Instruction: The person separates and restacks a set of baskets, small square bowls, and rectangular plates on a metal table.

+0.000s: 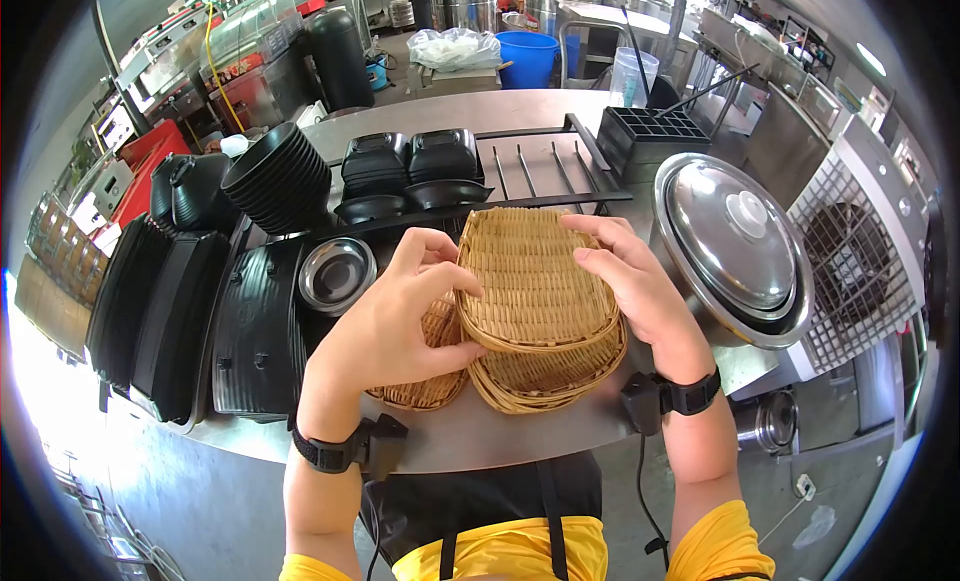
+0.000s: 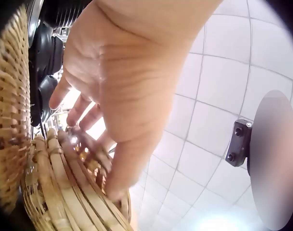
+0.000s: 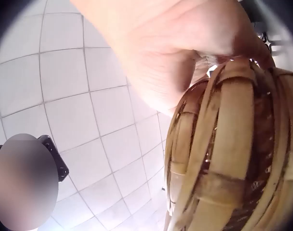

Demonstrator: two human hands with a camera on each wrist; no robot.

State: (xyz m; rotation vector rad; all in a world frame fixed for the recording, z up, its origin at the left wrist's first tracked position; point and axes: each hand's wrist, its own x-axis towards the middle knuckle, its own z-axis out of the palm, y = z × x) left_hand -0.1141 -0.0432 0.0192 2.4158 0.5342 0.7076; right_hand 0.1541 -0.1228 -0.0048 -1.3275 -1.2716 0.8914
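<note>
In the head view, a woven bamboo basket lies over more baskets of its kind on the steel table. My left hand pinches its left edge, with the thumb low near the front rim and the fingers farther up. At its right far corner my right hand grips the edge, thumb over the woven face. Another woven basket sits to the left, partly behind my left hand. The left wrist view shows stacked basket rims under my thumb; in the right wrist view, bamboo rims fill the space below my palm.
Black trays and a small metal dish lie to the left. Stacked black bowls and black containers stand behind, beside a black rack. A lidded steel pot is at the right.
</note>
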